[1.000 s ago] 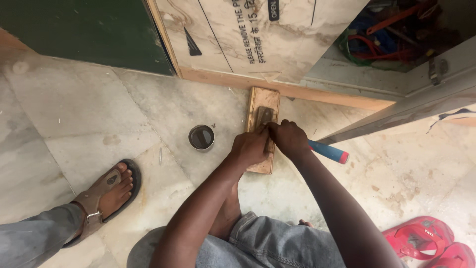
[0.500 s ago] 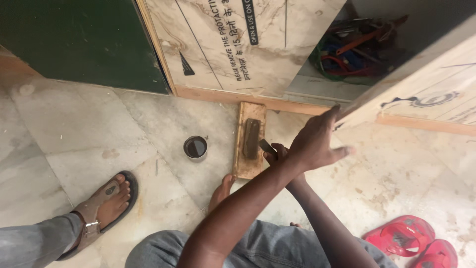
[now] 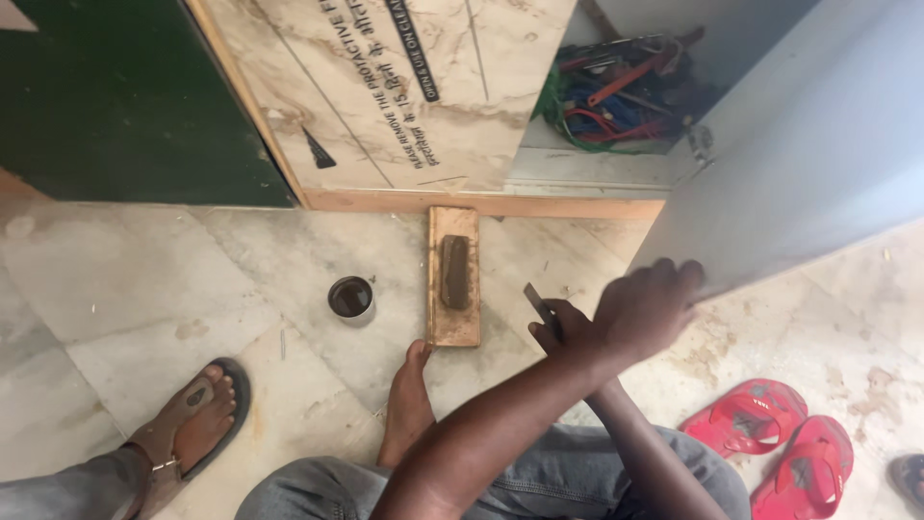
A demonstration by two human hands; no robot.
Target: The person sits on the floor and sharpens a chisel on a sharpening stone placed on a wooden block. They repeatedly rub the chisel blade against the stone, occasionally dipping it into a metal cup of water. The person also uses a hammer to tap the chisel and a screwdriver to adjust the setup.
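Chisel (image 3: 541, 310) in right hand (image 3: 568, 332), blade pointing up-left

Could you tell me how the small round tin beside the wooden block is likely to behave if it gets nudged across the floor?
The small round tin looks squat and wider than tall, so it would probably slide rather than tip. The polished marble floor offers little grip, so it may skid easily. It appears open with dark contents, which could slop out if knocked hard.

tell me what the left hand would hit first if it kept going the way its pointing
The left hand points up and right, its fingertips already at the lower edge of the grey door panel. That panel comes first, though contact is hard to confirm.
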